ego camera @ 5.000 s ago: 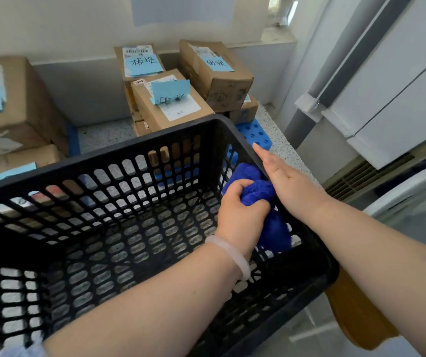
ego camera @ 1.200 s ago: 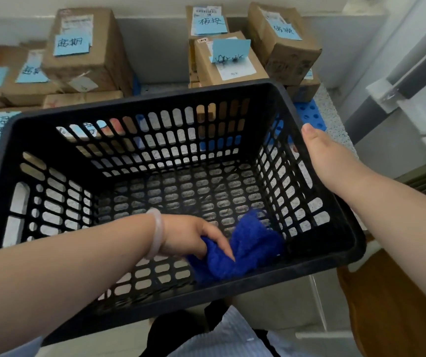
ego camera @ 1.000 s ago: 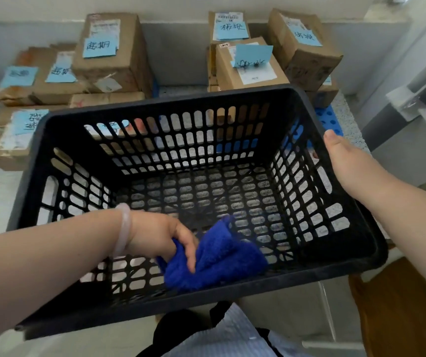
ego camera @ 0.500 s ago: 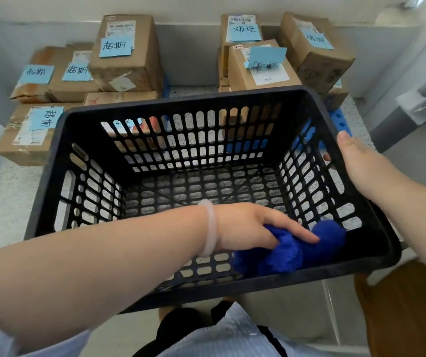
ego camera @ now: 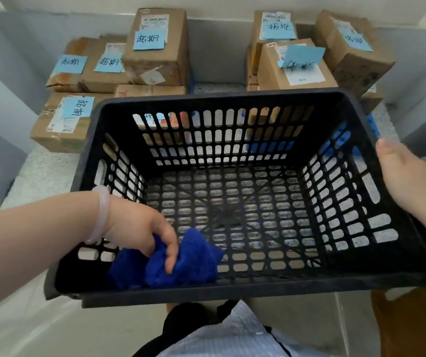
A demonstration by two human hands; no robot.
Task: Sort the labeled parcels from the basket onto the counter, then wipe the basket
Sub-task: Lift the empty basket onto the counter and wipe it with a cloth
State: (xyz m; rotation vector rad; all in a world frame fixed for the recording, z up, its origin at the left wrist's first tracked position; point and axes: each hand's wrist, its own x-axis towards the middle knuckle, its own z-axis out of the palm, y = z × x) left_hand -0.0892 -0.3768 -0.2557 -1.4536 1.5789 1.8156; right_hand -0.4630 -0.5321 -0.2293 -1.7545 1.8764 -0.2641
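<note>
The black slotted basket point(ego camera: 356, 202) sits at the counter's front edge, holding only a blue cloth. My left hand point(ego camera: 140, 228) is inside it at the near left corner, fingers pressed on the crumpled blue cloth point(ego camera: 181, 261). My right hand point(ego camera: 407, 181) grips the basket's right rim from outside. Cardboard parcels with blue handwritten notes stand behind the basket in two groups: a left group point(ego camera: 155, 47) and a right group point(ego camera: 294, 65).
The speckled counter point(ego camera: 44, 171) runs to a grey wall behind the parcels. A blue perforated piece point(ego camera: 370, 124) lies under the right group. A brown wooden surface point(ego camera: 417, 323) is at the lower right, beside my striped clothing below the basket.
My left hand has swept the blue cloth from the near right corner of the basket floor to the near left corner. My right hand stays on the right rim.
</note>
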